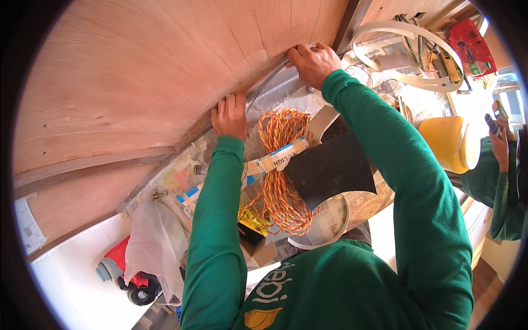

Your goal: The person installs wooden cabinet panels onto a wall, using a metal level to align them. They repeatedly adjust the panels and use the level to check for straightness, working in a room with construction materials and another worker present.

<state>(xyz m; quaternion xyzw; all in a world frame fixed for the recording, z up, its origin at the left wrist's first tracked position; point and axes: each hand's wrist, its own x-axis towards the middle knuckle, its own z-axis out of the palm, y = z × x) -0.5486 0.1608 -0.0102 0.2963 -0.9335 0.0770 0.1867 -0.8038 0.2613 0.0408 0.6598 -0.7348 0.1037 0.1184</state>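
A thin dark cable [268, 83] runs along the lower edge of the large wooden panel [159, 66]. My right hand [315, 65] pinches it at the far end. Closer in, my left hand [230, 116] presses curled fingers against the panel edge, where the cable passes under them; the fingertips are partly hidden. Below and between my arms lies a bundle of twisted red-and-yellow wire [286, 206], bound at its middle with printed tape [278, 158]. A black sheet [335, 168] with a curved edge rests beside the bundle.
A yellow plastic container [448, 143] stands at right, near a looped pale strip [410, 27] and a red case [471, 48]. Translucent plastic sheeting [151, 242] hangs at lower left. At far right, another person in a green sleeve [501, 203] holds a dark object [493, 125].
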